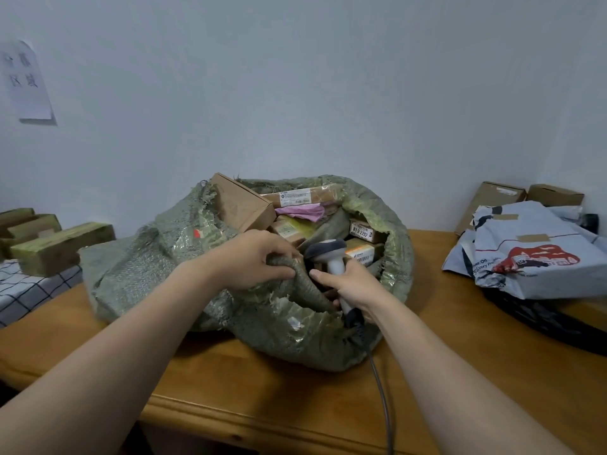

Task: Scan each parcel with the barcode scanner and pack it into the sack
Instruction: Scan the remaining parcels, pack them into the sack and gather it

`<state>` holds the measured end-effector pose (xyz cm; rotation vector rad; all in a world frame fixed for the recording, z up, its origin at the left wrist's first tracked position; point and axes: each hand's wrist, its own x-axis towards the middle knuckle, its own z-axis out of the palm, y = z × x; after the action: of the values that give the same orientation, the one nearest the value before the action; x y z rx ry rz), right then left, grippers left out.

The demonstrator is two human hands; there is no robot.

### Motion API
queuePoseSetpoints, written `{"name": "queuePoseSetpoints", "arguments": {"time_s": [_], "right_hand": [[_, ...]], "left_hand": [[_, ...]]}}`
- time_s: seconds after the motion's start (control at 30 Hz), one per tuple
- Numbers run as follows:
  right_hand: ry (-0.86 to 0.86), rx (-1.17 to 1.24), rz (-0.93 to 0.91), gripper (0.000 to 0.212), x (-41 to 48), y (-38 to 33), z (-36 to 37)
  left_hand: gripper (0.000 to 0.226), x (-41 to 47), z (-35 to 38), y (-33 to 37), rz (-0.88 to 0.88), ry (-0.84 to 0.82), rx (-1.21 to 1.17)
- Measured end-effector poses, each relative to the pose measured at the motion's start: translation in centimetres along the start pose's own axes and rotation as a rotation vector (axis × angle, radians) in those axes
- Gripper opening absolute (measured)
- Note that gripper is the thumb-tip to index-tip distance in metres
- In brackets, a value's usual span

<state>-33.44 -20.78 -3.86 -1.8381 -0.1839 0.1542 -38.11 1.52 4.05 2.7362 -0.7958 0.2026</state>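
Wooden table (262, 389) bears one open sack (138, 267); left hand (249, 261) grips its rim, right hand (354, 287) grips one barcode scanner (328, 252).

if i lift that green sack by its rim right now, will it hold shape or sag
Probably floppy: the sack bunches into folds where the left hand grips its rim. Likely heavy, since cardboard boxes fill it to the mouth. The frayed edge looks apt to tear under that load.

Parcels (363, 229) crowd the sack (138, 274) mouth; bare table (230, 382) lies open in front of it.
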Motion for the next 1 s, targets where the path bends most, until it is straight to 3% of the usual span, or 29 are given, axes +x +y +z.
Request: {"name": "queuePoseSetpoints", "arguments": {"time_s": [0.13, 0.3, 0.37, 0.5, 0.63, 0.8, 1.0], "right_hand": [[0.002, 0.048, 0.032, 0.051, -0.2, 1.3, -0.4], [0.047, 0.145, -0.042, 0.049, -1.6, 1.2, -1.1], [0.118, 0.189, -0.064, 0.055, -2.3, 1.0, -1.7], [0.247, 0.281, -0.082, 0.055, -3.7, 0.9, -4.1], [0.371, 0.345, -0.077, 0.050, -5.3, 1.8, -7.9], [0.645, 0.368, -0.135, 0.043, -8.1, 5.2, -13.7], [0.901, 0.337, -0.163, 0.033, -11.6, 10.5, -20.0]], "left_hand": [[0.032, 0.7, 2.1, -0.5, -0.137, -0.121, 0.100], [0.035, 1.3, 2.6, 0.2, -0.251, -0.120, 0.237], [0.037, 1.8, 3.1, 1.6, -0.237, -0.127, 0.269], [0.069, 3.9, 4.9, 4.4, -0.181, -0.158, 0.275], [0.066, 6.6, 6.6, 6.8, -0.107, -0.053, 0.316], [0.058, 11.6, 9.5, 12.6, -0.002, 0.101, 0.035], [0.059, 19.1, 14.6, 20.4, 0.003, 0.006, -0.315]]}}
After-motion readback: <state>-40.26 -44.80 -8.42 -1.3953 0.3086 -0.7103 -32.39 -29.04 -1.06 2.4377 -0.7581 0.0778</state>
